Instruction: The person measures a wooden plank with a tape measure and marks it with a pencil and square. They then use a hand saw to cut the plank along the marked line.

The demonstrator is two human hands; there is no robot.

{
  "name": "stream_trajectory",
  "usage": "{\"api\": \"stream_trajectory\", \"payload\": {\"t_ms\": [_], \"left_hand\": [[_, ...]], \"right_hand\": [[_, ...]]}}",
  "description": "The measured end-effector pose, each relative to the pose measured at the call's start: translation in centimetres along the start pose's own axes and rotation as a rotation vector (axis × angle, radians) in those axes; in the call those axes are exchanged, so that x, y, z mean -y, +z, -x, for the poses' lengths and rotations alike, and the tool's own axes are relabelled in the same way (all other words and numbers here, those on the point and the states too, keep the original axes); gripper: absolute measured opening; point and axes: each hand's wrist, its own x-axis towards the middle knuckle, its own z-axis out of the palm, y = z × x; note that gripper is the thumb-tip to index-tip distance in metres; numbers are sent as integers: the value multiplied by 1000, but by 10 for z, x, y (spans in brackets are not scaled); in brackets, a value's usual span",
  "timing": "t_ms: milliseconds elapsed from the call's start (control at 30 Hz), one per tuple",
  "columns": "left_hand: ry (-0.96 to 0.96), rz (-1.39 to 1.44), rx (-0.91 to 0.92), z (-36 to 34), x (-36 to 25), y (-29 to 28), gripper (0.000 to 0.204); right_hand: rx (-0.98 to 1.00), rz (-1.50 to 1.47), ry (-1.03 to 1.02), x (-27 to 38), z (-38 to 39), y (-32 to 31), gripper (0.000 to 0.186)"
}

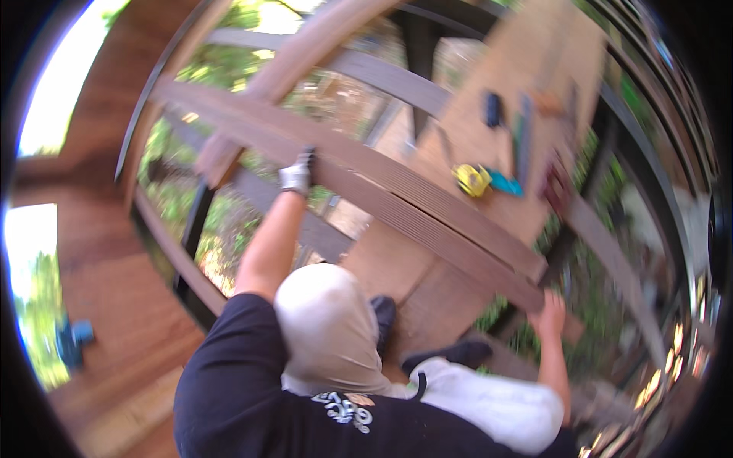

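Note:
Two brown grooved decking boards lie side by side in front of me, running from upper left to lower right. My left hand (298, 172), in a white and dark glove, is closed around the edge of the near decking board (431, 233). At that board's right end, my bare right hand (548, 314) grips the corner; its fingertips are partly hidden. The far decking board (458, 204) lies close alongside, with a narrow dark gap between the two. Neither hand touches the far board.
Under the boards, a plywood sheet (416, 278) spans dark metal beams (618, 252), with open gaps to the ground. On it lie a yellow tape measure (471, 180), a teal tool (505, 182), a dark block (492, 109) and a dark red tool (554, 183). Another plank (294, 69) crosses at upper left.

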Motion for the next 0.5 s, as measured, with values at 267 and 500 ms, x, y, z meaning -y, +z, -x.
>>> {"api": "stream_trajectory", "payload": {"t_ms": [267, 500], "left_hand": [[-238, 113, 133, 9, -26, -21, 78], [71, -365, -127, 33, -22, -13, 105]], "right_hand": [[52, -9, 100, 17, 8, 10, 78], [86, -19, 179, 15, 18, -3, 83]]}}
